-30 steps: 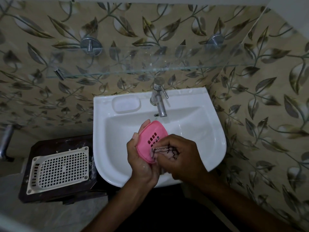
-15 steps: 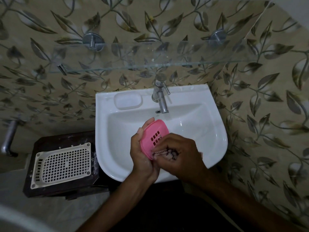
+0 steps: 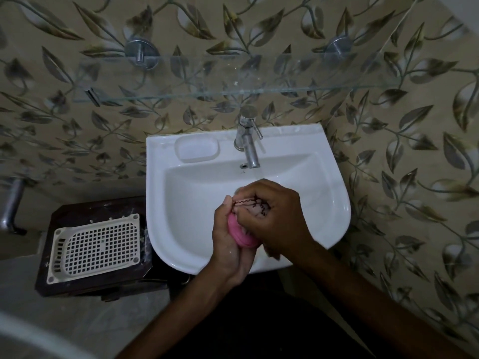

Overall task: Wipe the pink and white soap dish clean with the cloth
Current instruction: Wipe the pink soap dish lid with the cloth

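Nearest the camera, two bare forearms reach up over the front rim of the white basin (image 3: 181, 203). The left hand (image 3: 228, 244) curls around the pink soap dish (image 3: 239, 235) from the left and below, gripping it on edge; only the dish's lower pink end shows between the hands. Its long axis seems to run up and away from the camera, though most of it is hidden. The right hand (image 3: 274, 216) is closed over the cloth (image 3: 252, 204), a pale piece with dark stitched edging, pressing it onto the dish from the right. Left of the basin a white slotted tray (image 3: 96, 244) lies on a dark stool (image 3: 103, 283). Farther back stand the steel tap (image 3: 248, 141) and a glass shelf (image 3: 233, 73).
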### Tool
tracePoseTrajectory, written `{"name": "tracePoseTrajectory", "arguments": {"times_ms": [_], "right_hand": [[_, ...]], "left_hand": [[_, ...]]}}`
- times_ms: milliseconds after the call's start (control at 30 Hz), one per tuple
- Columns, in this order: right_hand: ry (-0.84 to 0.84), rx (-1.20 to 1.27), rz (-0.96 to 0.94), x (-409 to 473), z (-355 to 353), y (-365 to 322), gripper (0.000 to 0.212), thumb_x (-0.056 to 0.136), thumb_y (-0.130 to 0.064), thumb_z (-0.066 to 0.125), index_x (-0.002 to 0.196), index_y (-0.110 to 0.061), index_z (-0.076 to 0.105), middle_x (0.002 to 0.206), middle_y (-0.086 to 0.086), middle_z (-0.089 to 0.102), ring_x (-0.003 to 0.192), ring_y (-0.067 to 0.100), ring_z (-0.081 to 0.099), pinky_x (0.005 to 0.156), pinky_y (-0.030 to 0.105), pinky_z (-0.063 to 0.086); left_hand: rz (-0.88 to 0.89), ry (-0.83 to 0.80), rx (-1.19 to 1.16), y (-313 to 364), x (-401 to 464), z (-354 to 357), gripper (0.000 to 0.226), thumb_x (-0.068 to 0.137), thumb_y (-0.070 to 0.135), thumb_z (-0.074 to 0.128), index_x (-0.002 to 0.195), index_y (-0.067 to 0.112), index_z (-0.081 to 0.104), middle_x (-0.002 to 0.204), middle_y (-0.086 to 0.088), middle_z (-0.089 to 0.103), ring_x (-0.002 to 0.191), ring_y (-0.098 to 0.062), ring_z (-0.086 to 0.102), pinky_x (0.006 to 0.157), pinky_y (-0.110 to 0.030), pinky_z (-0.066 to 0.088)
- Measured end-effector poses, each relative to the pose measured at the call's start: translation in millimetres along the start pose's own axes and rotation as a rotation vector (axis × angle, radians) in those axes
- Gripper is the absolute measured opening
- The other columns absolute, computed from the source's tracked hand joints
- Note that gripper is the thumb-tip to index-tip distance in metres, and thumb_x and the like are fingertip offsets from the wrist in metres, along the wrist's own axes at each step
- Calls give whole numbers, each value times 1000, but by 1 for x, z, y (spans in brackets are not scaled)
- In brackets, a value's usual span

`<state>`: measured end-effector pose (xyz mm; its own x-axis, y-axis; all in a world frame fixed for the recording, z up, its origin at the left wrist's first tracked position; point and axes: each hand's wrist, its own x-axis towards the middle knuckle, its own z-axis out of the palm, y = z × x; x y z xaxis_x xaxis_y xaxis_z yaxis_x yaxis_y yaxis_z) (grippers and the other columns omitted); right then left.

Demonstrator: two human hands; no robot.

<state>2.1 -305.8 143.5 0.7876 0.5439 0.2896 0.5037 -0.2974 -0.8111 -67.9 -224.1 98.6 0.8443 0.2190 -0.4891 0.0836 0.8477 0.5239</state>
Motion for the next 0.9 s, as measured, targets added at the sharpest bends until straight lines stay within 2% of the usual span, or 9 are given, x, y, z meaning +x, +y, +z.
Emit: {"name": "tracePoseTrajectory", "arguments": {"times_ms": [167, 267, 333, 467, 533, 700, 800, 833, 900], "right_hand": [[-187, -61, -134, -27, -2, -11, 22, 71, -4, 82, 90, -14, 77, 90, -5, 73, 84, 7, 68, 75, 29, 56], [-105, -15, -77, -9, -3, -12, 20, 72, -4, 80, 89, -14, 77, 88, -5, 74, 85, 9, 70, 77, 31, 56], [-57, -12, -45, -1, -1, -17, 20, 71, -5, 80, 89, -14, 77, 86, -5, 74, 83, 8, 70, 76, 31, 56], [-134, -37, -73, -16, 1, -24, 21, 71, -5, 81, 89, -14, 75, 87, -6, 72, 80, 6, 68, 72, 26, 55], [-149, -30, -69, -14, -1, -26, 22, 71, -5, 81, 89, -15, 76, 87, -7, 73, 81, 6, 69, 73, 28, 56], [-90, -13, -32, -1, 4, -28, 16, 72, -8, 76, 87, -14, 76, 82, -7, 72, 78, 8, 69, 74, 31, 56], [-187, -25, -70, -18, 5, -24, 21, 72, -4, 80, 90, -14, 77, 88, -6, 73, 82, 4, 69, 76, 23, 56], [-193, -33, -73, -19, 4, -21, 22, 71, -5, 81, 91, -15, 78, 88, -7, 73, 83, 3, 68, 76, 22, 56], [-145, -25, -42, -13, 3, -14, 21, 71, -6, 79, 90, -15, 78, 88, -7, 74, 83, 4, 69, 77, 23, 56]], "left_hand": [[2, -12, -3, 9, -1, -5, 69, 90, 64, 46, 134, 15, 66, 121, -22, 69, 107, -32, 69, 90, -40, 60], [23, -8, 23, 2, -5, -3, 76, 98, 64, 43, 141, 2, 54, 139, -26, 60, 129, -31, 61, 111, -42, 49], [19, -8, 5, 1, -5, -4, 84, 96, 72, 38, 138, 1, 54, 137, -24, 61, 135, -33, 56, 121, -49, 36], [53, -32, -28, 19, 3, -5, 92, 84, 79, 35, 142, 12, 58, 131, -23, 65, 121, -36, 64, 99, -44, 57], [60, -42, -31, 17, 0, -5, 91, 83, 78, 39, 140, 10, 60, 127, -25, 65, 117, -35, 66, 96, -41, 59], [55, -39, -59, 7, -9, -3, 89, 79, 75, 65, 130, 2, 64, 137, -28, 59, 137, -41, 53, 118, -55, 38], [63, 10, -71, 17, -4, -8, 86, 83, 73, 52, 139, 8, 60, 130, -28, 63, 115, -39, 68, 91, -44, 61], [49, 7, -74, 18, -6, -9, 85, 84, 71, 49, 140, 9, 58, 127, -29, 65, 109, -37, 70, 83, -41, 63], [30, -6, -54, 13, -10, -7, 87, 86, 69, 53, 144, 3, 52, 132, -29, 63, 115, -35, 68, 87, -39, 62]]}}
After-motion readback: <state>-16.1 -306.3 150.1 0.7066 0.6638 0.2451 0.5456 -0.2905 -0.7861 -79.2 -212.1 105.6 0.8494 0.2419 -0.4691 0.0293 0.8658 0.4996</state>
